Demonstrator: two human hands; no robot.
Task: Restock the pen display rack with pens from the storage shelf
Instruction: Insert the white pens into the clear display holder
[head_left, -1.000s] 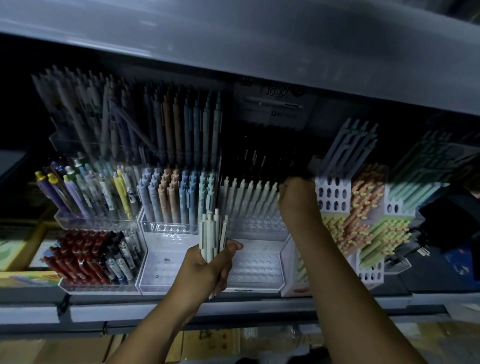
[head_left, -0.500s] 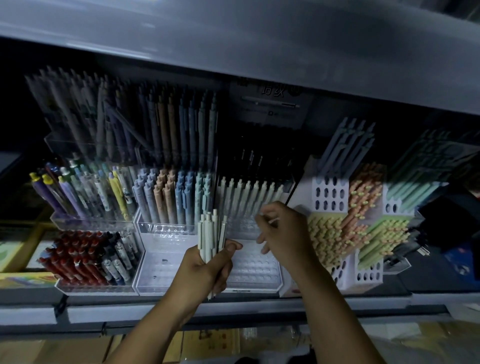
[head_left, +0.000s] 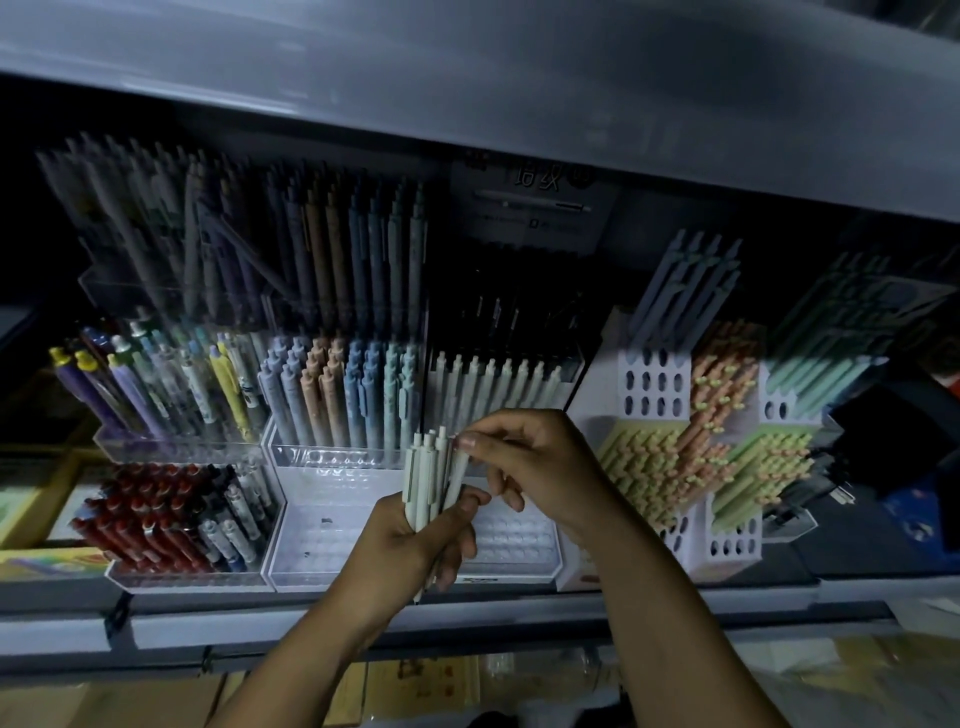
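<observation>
The left hand (head_left: 410, 545) is curled round a bundle of pale pens (head_left: 431, 480), clicker ends up, with the thumb across the front so the barrels stay squared and fan slightly at the top. That fan gives the right hand (head_left: 535, 467) room to work. Its thumb and forefinger pinch the upper end of the rightmost pen (head_left: 460, 467), and the other fingers are loosely bent out of the way, apparently to draw that one out alone. Both hands hang just in front of the clear rack (head_left: 519, 543), whose dimpled lower tier shows open sockets close behind the bundle, so the reach from supply to slot is short. At the back of that rack a row of matching white pens (head_left: 498, 382) stands upright, and I take it as the row being filled forward. To the left, pastel pens (head_left: 337, 387) fill the neighbouring rack's back rows. To the right stand white perforated holders (head_left: 654, 387). All of it rests on the shelf (head_left: 260, 623).
</observation>
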